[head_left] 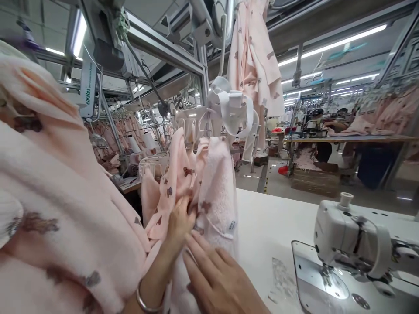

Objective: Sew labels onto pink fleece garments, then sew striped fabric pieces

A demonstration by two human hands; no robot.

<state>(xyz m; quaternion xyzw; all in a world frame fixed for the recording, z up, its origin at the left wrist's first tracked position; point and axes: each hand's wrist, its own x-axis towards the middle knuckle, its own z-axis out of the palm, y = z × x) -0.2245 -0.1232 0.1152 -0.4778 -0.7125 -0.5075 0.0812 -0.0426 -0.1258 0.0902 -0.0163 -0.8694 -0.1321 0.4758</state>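
Note:
A pink fleece garment with dark bear-like prints (216, 174) hangs in front of me from a white plastic hanger clip (204, 122). My left hand (180, 220), with a metal bangle on the wrist, reaches into its folds. Its fingers are bent around the fabric, and their tips are partly hidden. My right hand (216, 274) lies against the lower part of the cloth, fingers stretched out and nearly flat. A small printed label (232, 225) shows on the garment near its right edge.
A white sewing machine (353, 244) stands on the white table (262, 213) at right, its needle area lit. More pink fabric (72, 174) fills the left side. Another pink garment (253, 56) hangs above from an overhead rail. Behind are workstations (353, 138) with people.

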